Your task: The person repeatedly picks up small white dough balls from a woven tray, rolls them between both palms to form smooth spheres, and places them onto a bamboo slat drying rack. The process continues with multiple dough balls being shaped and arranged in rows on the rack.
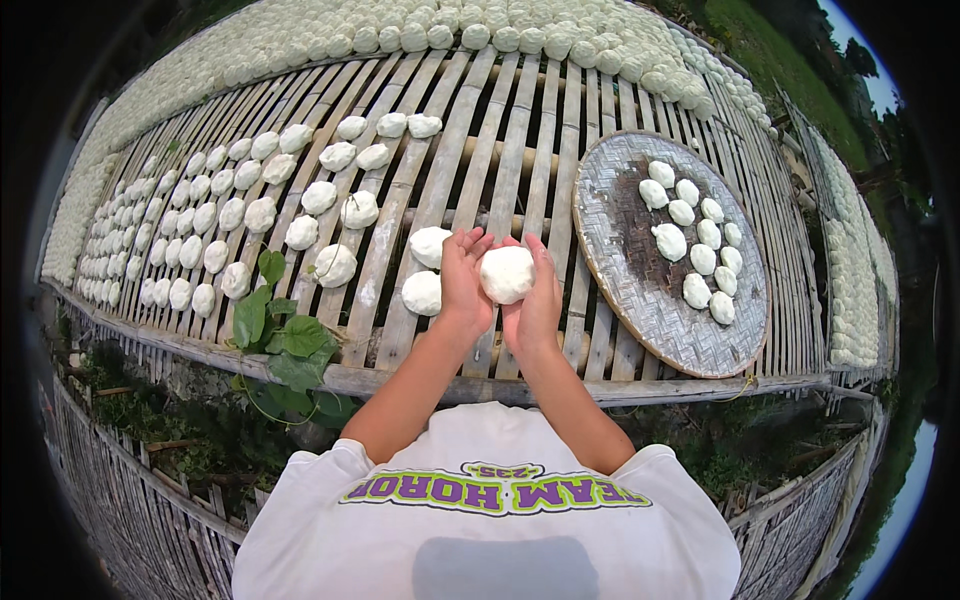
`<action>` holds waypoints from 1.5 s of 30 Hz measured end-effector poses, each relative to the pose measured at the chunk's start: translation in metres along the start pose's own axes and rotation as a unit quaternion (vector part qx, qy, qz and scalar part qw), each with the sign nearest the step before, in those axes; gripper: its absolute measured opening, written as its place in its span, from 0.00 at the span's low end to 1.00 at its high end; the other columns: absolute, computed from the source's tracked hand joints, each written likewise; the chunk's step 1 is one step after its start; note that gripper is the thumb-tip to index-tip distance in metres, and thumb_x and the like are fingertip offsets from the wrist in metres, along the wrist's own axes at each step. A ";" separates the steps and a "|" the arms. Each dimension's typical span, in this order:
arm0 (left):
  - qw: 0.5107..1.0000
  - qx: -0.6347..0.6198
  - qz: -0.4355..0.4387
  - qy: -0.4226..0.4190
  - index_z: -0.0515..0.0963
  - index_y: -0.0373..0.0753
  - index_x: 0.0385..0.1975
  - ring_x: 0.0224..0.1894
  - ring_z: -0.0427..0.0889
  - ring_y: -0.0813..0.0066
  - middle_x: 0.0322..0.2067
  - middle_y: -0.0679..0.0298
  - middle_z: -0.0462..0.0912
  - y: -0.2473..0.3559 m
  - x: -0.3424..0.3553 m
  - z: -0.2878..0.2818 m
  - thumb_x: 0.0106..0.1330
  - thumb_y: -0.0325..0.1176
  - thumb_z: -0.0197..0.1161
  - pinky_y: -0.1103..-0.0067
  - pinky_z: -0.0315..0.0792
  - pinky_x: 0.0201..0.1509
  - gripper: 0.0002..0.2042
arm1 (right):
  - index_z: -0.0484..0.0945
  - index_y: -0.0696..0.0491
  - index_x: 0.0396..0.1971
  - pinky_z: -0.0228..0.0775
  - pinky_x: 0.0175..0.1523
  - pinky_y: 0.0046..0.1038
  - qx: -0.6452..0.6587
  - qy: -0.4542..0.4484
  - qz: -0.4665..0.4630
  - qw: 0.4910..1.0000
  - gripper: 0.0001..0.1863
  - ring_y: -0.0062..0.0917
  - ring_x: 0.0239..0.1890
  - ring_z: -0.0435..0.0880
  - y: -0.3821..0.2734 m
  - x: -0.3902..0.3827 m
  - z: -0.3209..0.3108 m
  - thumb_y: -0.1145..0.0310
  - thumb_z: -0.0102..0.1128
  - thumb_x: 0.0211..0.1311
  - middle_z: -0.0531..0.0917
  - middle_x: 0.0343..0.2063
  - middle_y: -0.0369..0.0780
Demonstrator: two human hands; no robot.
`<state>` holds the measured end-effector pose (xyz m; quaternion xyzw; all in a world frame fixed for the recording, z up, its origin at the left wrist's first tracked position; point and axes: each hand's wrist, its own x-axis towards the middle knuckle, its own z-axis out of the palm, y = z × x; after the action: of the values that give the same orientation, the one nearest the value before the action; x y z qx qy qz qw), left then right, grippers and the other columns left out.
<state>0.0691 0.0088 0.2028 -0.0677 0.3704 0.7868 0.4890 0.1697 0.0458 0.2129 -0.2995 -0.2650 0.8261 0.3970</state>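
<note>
A white, rounded, dough-like lump [507, 275] rests between my two hands, above the bamboo slats. My left hand [466, 285] is cupped along its left side, fingers pointing away from me. On the other side my right hand [537, 305] curves under and around it, the thumb side partly hidden by the lump. Just left of my left hand, two similar white lumps, a farther one [430, 247] and a nearer one [422, 293], lie on the slats. To the right of my hands a round woven tray [620, 290] holds several smaller white lumps [671, 241].
The slatted bamboo rack [500, 150] has gaps between its strips. Rows of white lumps [260, 214] cover its left part, and dense piles [440, 37] line the far edge. A leafy vine [300, 340] climbs over the front rail [450, 385]. Another loaded rack [850, 260] stands at right.
</note>
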 end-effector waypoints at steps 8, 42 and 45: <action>0.994 0.077 0.035 -0.070 0.68 0.36 0.65 0.60 0.79 0.65 0.54 0.55 0.79 0.005 0.011 0.005 0.77 0.59 0.48 0.68 0.73 0.67 0.32 | 0.70 0.61 0.67 0.68 0.71 0.35 -0.095 -0.042 -0.003 0.995 0.25 0.29 0.63 0.77 0.008 0.017 0.007 0.59 0.45 0.82 0.79 0.58 0.46; 0.917 0.320 0.181 0.154 0.74 0.37 0.60 0.65 0.76 0.68 0.61 0.58 0.77 0.050 -0.001 -0.091 0.78 0.39 0.56 0.70 0.67 0.65 0.17 | 0.77 0.53 0.65 0.60 0.73 0.52 -0.635 -0.273 -0.261 0.674 0.32 0.55 0.72 0.66 0.049 0.152 -0.024 0.52 0.68 0.65 0.69 0.68 0.58; 0.927 0.320 0.145 0.129 0.74 0.36 0.58 0.64 0.77 0.67 0.61 0.57 0.78 0.040 -0.004 -0.089 0.79 0.37 0.54 0.70 0.68 0.64 0.15 | 0.80 0.55 0.59 0.61 0.72 0.49 -0.597 -0.163 -0.234 0.750 0.28 0.53 0.68 0.71 0.001 0.155 -0.084 0.54 0.68 0.64 0.72 0.64 0.57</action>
<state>0.0155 -0.0613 0.1617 0.0464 0.6682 0.6734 0.3130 0.1501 0.1886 0.1105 -0.2651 -0.8267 0.4171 0.2690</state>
